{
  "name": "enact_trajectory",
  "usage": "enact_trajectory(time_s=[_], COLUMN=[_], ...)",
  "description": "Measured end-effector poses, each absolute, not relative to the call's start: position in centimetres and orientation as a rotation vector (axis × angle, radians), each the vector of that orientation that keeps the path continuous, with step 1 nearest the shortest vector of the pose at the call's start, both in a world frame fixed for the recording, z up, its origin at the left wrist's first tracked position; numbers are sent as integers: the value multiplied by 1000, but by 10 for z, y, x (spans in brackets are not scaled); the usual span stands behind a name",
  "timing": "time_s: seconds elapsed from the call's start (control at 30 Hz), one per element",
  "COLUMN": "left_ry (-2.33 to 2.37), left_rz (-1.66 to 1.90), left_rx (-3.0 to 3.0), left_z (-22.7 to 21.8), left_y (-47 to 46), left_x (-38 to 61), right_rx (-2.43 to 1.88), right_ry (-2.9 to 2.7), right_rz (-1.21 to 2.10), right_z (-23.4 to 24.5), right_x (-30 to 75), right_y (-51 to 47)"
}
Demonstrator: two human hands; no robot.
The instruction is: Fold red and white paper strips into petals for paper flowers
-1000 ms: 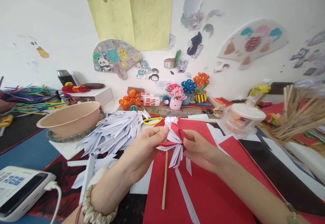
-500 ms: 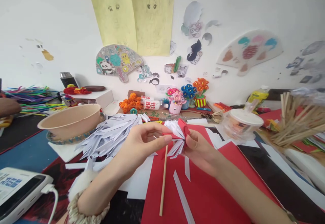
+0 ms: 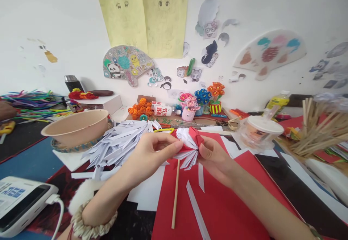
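Note:
Between my two hands is a folded paper flower (image 3: 188, 153) with white pleats and red pieces, held up over red paper (image 3: 228, 211). My left hand (image 3: 157, 151) pinches its red edge between thumb and fingers. My right hand (image 3: 214, 156) grips the other side near the point where the pleats gather; its fingertips are partly hidden behind the paper. Below the flower, a thin wooden stick (image 3: 175, 196) lies on the red sheet. White paper strips (image 3: 197, 209) rest to the right of the stick.
A heap of white folded strips (image 3: 114, 145) lies left of my hands, beside a beige basin (image 3: 77, 128). A white device with a cable (image 3: 25, 205) sits front left. Right are a lidded cup (image 3: 262, 131) and wooden sticks (image 3: 318, 127). Another person's hand (image 3: 7, 110) shows far left.
My left thumb and fingers have shifted slightly along the flower's red edge. The view has moved a little. At far left, the other person's hand has drawn back toward the frame's edge.

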State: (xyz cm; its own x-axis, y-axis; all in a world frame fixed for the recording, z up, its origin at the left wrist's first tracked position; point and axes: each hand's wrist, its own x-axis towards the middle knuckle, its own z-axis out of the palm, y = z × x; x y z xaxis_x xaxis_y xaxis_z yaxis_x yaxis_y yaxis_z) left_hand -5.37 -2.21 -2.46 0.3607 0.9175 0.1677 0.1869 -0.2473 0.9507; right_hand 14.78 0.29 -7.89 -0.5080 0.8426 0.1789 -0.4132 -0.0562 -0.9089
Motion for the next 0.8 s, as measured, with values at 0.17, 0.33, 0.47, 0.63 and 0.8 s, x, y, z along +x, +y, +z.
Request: enact_trajectory(time_s=[0.17,0.33,0.47,0.63,0.8], left_ry=[1098,1151,1170,1165,1161], left_rz=[987,1194,1309,1190,1069], left_rx=[1889,2078,2273,2168,2091], left_z=[-25,-27,-28,-24,-18], left_y=[-23,-23,-22,-23,-22], left_x=[-50,-47,-50,-53,-57], right_rx=[-515,-529,-575,-589,-552], right_ry=[-1251,-1278,-1339,-1335,-1305], right_rz=[1679,1612,1579,1550,1534], right_z=[-80,-79,-81,-82,-77], right_x=[148,149,149,148,148], right_y=[5,6,4,5,5])
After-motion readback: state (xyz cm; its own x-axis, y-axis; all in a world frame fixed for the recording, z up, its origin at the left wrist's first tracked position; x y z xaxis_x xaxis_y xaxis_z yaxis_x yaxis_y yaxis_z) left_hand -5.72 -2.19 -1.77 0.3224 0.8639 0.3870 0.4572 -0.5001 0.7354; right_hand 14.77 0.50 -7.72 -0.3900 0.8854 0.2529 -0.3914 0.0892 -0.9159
